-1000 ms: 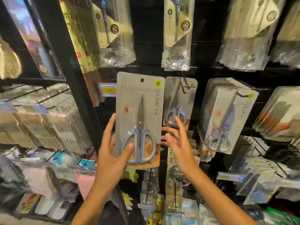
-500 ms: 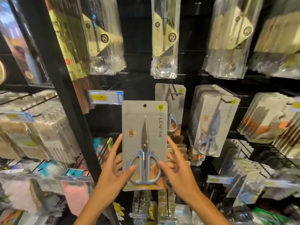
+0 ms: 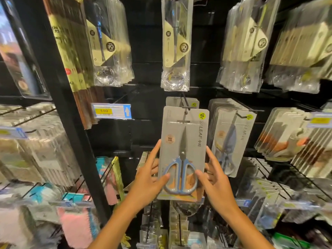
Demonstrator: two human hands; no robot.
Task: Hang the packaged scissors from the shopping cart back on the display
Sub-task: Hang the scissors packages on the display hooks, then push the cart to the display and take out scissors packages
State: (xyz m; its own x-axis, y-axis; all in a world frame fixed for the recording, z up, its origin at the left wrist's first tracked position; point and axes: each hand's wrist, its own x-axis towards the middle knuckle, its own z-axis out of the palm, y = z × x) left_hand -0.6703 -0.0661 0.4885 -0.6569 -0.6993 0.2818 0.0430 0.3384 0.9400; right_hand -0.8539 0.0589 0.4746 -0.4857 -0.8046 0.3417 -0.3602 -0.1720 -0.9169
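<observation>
A grey card pack of blue-handled scissors [image 3: 185, 141] is upright at the middle of the display. My left hand [image 3: 149, 178] grips its lower left edge, thumb on the front. On the lower right edge sits my right hand [image 3: 213, 182], thumb also on the front. The pack's top hole is at the tip of a black display hook [image 3: 185, 103]. Another identical pack [image 3: 181, 102] hangs on that hook just behind it.
A thick stack of larger scissors packs [image 3: 231, 141] hangs on the hook to the right. Clear-bagged utensils [image 3: 175, 51] hang above. A black upright post [image 3: 59, 105] stands left, with a yellow price tag [image 3: 111, 111] beside it. More hooks with goods fill the rows below.
Both hands carried the scissors pack right and up, from the gap left of the hook to the hook's tip. My right hand went from open beside the pack to gripping it.
</observation>
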